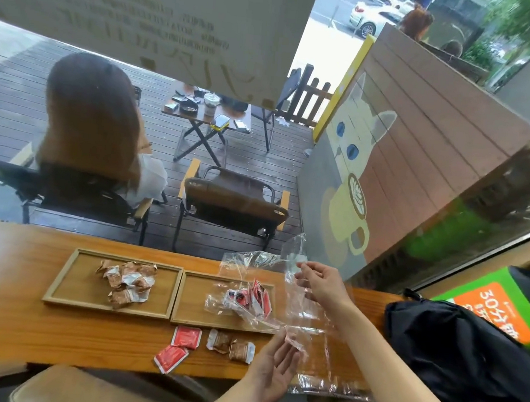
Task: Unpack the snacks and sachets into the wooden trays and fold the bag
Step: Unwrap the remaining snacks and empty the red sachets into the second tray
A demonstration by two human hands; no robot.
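Clear plastic bag (296, 303): held above the right end of the counter (7, 306), partly draped over the right tray (183, 309); crumpled, not yet folded

Right hand (322, 284): raised, thumb and forefinger pinching the bag's upper edge

Left hand (275, 359): palm up, fingertips pinching the bag's lower corner near the counter's front edge

Red sachets in right tray (253, 299): a small heap, lying under a fold of the bag; whether any are inside it cannot be told

Brown snacks in left tray (128, 280): a loose pile, well apart from the bag

Loose red sachets (177, 347): two on the counter, just in front of the right tray

Loose brown snacks (231, 347): two beside them, outside both trays

Step judged in hand: the bag being drawn clear for folding. To be done well, the film should be lifted straight up off the heap so nothing is dragged out, checked for remaining contents, then stretched flat between both pinches before creasing. The four loose packets should be sorted into matching trays

Black backpack (468, 353): at the right, beside the counter
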